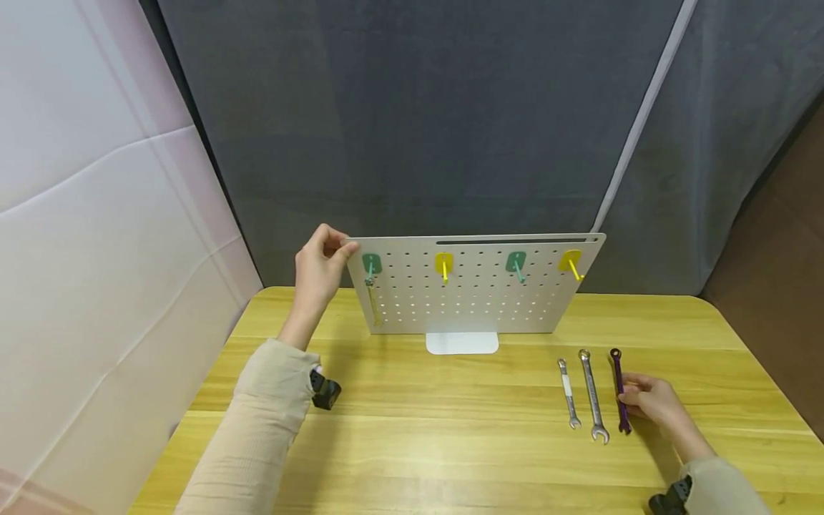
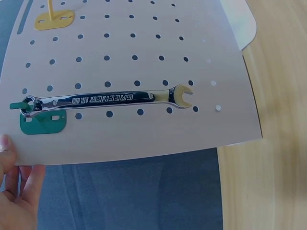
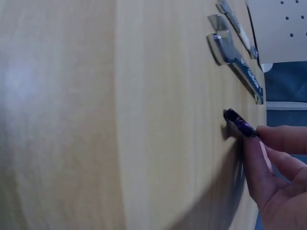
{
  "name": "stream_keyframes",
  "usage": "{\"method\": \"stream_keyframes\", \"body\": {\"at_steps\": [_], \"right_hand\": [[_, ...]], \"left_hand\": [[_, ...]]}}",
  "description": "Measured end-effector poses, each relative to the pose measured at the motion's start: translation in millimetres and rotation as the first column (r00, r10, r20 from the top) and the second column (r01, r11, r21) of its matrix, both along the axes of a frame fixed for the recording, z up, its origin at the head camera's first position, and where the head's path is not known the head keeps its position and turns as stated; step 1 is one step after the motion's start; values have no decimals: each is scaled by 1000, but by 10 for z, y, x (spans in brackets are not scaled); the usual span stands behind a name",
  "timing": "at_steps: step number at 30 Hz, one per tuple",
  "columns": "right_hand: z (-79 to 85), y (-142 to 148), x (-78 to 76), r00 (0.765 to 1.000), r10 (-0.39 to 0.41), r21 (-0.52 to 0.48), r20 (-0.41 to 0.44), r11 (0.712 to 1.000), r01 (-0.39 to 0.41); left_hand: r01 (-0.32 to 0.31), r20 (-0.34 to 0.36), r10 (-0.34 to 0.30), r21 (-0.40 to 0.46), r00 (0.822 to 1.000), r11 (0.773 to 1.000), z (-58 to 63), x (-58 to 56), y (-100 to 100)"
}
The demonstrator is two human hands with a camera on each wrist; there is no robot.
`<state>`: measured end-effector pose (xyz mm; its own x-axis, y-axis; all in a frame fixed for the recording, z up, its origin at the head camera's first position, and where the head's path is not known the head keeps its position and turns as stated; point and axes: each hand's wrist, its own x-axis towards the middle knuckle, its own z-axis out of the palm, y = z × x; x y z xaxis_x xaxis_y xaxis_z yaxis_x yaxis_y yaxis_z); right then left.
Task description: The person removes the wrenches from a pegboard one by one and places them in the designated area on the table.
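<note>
**One purple combination wrench (image 1: 619, 379) gripped, one white pegboard (image 1: 476, 272) held at its corner**

Right hand (image 1: 653, 402): grasping; thumb and fingers pinch the purple wrench along its shank. That wrench is at the right of the wooden table (image 1: 399, 415), ring end away from the person, open end nearer. Whether it is fully clear of the surface cannot be told.

Just left of it lie a larger silver wrench (image 1: 593, 397) and, beyond that, a smaller silver wrench (image 1: 569, 393), the three well apart from one another.

Left hand (image 1: 322, 266): grasping; thumb and fingers pinch the pegboard's upper left corner. The board carries four hooks, alternately green and yellow. A chrome wrench marked GREENER (image 2: 100, 99) hangs by its ring end from the leftmost green hook (image 1: 371, 263).
</note>
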<state>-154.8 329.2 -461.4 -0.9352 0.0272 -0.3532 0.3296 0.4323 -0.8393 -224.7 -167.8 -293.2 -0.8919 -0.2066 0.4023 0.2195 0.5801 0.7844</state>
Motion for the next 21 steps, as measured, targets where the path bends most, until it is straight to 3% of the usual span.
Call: {"method": "stream_keyframes", "body": {"at_steps": [21], "right_hand": [[-1, -63, 22, 999, -38, 104, 9, 994, 37]], "left_hand": [[7, 3, -7, -4, 1000, 1000, -10, -8, -10]]}}
